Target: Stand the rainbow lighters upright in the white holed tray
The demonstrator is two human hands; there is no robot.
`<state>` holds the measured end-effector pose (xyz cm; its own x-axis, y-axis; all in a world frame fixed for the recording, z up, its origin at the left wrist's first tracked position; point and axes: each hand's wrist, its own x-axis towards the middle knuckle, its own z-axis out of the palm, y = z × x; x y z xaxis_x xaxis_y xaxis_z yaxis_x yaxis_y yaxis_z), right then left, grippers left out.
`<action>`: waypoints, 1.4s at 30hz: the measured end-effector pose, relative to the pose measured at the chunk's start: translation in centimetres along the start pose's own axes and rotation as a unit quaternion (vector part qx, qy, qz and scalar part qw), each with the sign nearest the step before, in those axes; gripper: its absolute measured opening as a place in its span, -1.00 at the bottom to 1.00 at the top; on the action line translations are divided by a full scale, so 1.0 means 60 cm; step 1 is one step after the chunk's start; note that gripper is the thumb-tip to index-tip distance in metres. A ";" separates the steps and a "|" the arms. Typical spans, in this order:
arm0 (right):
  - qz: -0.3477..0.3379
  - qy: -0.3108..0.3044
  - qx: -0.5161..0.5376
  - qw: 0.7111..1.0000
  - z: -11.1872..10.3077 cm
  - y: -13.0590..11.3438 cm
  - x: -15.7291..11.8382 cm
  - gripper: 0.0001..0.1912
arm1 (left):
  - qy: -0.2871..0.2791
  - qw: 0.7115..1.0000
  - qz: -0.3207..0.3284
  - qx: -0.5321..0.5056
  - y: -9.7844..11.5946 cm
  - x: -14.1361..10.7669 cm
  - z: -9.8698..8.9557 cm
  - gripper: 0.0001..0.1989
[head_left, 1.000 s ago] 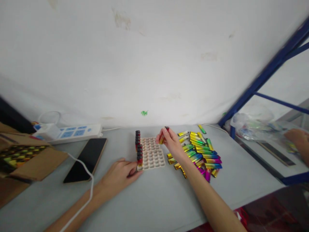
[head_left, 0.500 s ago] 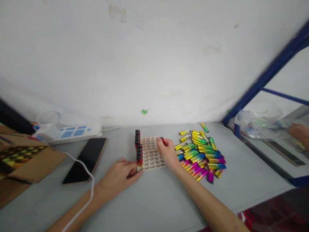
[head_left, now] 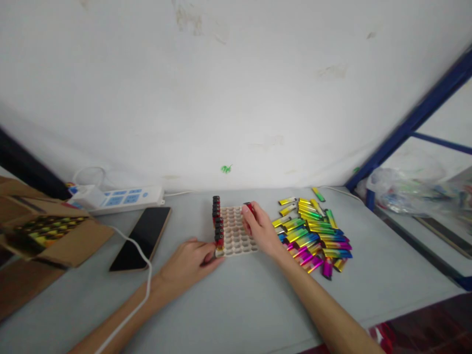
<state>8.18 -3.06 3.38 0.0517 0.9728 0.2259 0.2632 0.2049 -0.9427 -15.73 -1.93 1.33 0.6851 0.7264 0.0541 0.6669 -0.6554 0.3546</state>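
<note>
A pale tray [head_left: 236, 236] with rows of round holes lies on the table. Several lighters with black and red tops [head_left: 218, 221] stand upright in a row along its left side. At the near left corner of the tray, my left hand [head_left: 193, 258] is closed, thumb and fingers gripping the edge. Above the far right part of the tray, my right hand [head_left: 261, 230] pinches a lighter [head_left: 248, 205]; only its red and dark end shows. To the right lies a loose pile of shiny yellow, green, blue and pink lighters [head_left: 306, 231].
On the left are a cardboard box [head_left: 86, 243] with more lighters, a black phone [head_left: 142, 238], a white power strip [head_left: 129, 198] and a white cable [head_left: 148, 280]. A blue rack frame [head_left: 393, 142] and plastic bags [head_left: 394, 189] stand on the right.
The whole view has shifted slightly, so things sit further right. My right hand stays over the tray with the lighter. Another person's hand at the right edge is gone from view.
</note>
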 end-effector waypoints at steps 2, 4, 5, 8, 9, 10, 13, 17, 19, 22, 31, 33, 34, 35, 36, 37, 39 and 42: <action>-0.055 -0.020 -0.050 0.997 -0.011 -0.015 -0.004 -0.52 | 0.000 1.000 -0.011 -0.002 0.001 -0.001 -0.002 -0.61; -0.119 -0.021 -0.111 0.986 -0.020 -0.031 -0.008 -0.52 | 0.000 1.000 -0.021 0.001 0.002 -0.003 -0.004 -0.60; -0.140 -0.024 -0.138 0.980 -0.025 -0.038 -0.010 -0.51 | -0.001 1.000 -0.023 0.003 0.002 -0.004 -0.006 -0.60; -0.137 -0.085 -0.175 0.971 -0.034 -0.054 -0.018 -0.47 | 0.000 1.000 -0.013 0.010 0.003 -0.006 -0.011 -0.62; -0.122 -0.119 -0.169 0.971 -0.037 -0.057 -0.021 -0.46 | 0.003 1.000 -0.006 0.009 0.002 -0.006 -0.011 -0.63; -0.104 -0.154 -0.156 0.970 -0.038 -0.059 -0.023 -0.46 | 0.006 1.000 -0.001 0.007 0.000 -0.007 -0.011 -0.63; -0.058 -0.239 -0.102 0.964 -0.038 -0.055 -0.028 -0.47 | 0.008 1.000 0.002 0.000 -0.006 -0.006 -0.009 -0.63; -0.054 -0.274 -0.119 0.953 -0.029 -0.043 -0.028 -0.54 | -0.005 1.000 -0.001 -0.004 -0.010 -0.005 -0.005 -0.63; -0.082 -0.267 -0.167 0.946 -0.022 -0.041 -0.029 -0.60 | -0.007 1.000 -0.005 -0.005 -0.010 -0.005 -0.004 -0.61; -0.116 -0.260 -0.257 0.924 -0.012 -0.048 -0.034 -0.67 | -0.015 1.000 -0.013 -0.003 -0.010 -0.004 -0.003 -0.59; -0.082 -0.254 -0.431 0.862 0.034 -0.078 -0.049 -0.69 | -0.028 0.999 -0.014 0.017 -0.021 0.002 0.008 -0.60; -0.077 -0.251 -0.430 0.864 0.037 -0.077 -0.048 -0.67 | -0.018 1.000 -0.008 0.012 -0.024 0.002 0.012 -0.60; -0.075 -0.247 -0.429 0.865 0.036 -0.076 -0.048 -0.66 | -0.011 1.000 -0.006 0.009 -0.025 0.001 0.014 -0.60; -0.075 -0.244 -0.427 0.867 0.034 -0.075 -0.047 -0.64 | -0.006 1.000 -0.003 0.006 -0.026 0.001 0.015 -0.60; -0.080 -0.241 -0.421 0.871 0.031 -0.073 -0.046 -0.63 | 0.001 1.000 -0.001 0.002 -0.026 0.000 0.016 -0.59; -0.086 -0.240 -0.409 0.876 0.025 -0.071 -0.045 -0.63 | 0.006 1.000 0.000 -0.003 -0.026 0.000 0.016 -0.58; -0.099 -0.239 -0.377 0.889 0.006 -0.067 -0.040 -0.60 | 0.015 1.000 -0.003 -0.012 -0.024 -0.001 0.014 -0.55; -0.105 -0.227 -0.332 0.910 -0.035 -0.059 -0.032 -0.58 | 0.023 0.999 -0.011 -0.030 -0.020 -0.002 0.005 -0.58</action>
<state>9.15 -5.84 6.79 -0.4296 0.8954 0.1167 0.7534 0.4267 -0.5004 -16.52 -1.29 0.63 0.6557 0.7498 0.0890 0.6614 -0.6272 0.4113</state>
